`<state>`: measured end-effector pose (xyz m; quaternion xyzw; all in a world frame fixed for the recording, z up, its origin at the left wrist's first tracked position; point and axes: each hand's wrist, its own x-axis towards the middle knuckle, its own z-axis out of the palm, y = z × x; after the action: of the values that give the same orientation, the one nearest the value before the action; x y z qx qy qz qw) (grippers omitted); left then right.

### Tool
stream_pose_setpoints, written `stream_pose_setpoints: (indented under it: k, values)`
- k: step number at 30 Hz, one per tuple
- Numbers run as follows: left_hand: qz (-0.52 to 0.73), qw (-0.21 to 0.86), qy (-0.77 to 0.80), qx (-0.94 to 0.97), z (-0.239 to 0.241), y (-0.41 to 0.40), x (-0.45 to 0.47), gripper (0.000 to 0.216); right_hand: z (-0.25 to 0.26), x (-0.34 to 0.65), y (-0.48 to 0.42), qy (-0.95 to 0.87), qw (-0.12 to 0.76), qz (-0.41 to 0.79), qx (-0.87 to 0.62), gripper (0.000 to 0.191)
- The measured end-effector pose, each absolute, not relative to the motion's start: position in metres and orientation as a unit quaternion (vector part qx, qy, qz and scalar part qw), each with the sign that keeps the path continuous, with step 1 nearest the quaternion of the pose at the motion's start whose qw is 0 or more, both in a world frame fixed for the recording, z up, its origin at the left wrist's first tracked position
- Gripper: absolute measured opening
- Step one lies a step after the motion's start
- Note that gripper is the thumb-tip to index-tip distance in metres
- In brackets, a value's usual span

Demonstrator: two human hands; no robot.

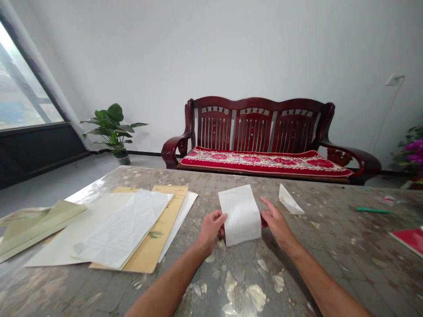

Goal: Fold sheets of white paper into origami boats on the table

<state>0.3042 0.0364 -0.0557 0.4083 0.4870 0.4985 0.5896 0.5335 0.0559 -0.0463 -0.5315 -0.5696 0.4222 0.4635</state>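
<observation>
A folded sheet of white lined paper (240, 214) stands bent up from the marble-patterned table (251, 281) between my hands. My left hand (211, 229) pinches its lower left edge, fingers curled closed. On the sheet's right edge rests my right hand (276, 223), fingers mostly straight, with the forefinger stretched along the paper's side and something small and red just under the hand.
A pile of paper sheets (128, 229) in white, cream and tan lies to the left, and a folded white scrap (289, 200) lies at right. A green pen (373, 210) and a red booklet (410, 240) sit far right. Beyond the table: a red wooden bench (264, 136) and a potted plant (114, 130).
</observation>
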Motion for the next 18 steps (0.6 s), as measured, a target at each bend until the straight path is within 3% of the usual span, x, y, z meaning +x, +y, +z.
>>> stream_pose_setpoints:
  k: [4, 7, 10, 15, 18]
  values:
    - [0.477, 0.646, 0.455, 0.384, -0.058, 0.040, 0.300, 0.048, -0.043, 0.540, 0.044, -0.735, 0.402, 0.273, -0.473, 0.057]
    - [0.458, 0.606, 0.490, 0.428, -0.061, 0.041, 0.300, 0.057, -0.041, 0.543, 0.038, -0.837, 0.333, 0.082, -0.425, 0.051]
    - [0.398, 0.542, 0.551, 0.494, -0.061, 0.041, 0.298, 0.056, -0.043, 0.542, 0.036, -0.858, 0.293, -0.044, -0.419, 0.028]
    - [0.336, 0.271, 0.541, 0.722, -0.056, 0.035, 0.281, 0.052, -0.053, 0.543, 0.036, -0.866, 0.259, -0.037, -0.427, 0.021]
    - [0.289, 0.202, 0.460, 0.815, -0.053, 0.028, 0.273, 0.057, -0.057, 0.545, 0.037, -0.866, 0.243, 0.010, -0.437, 0.023]
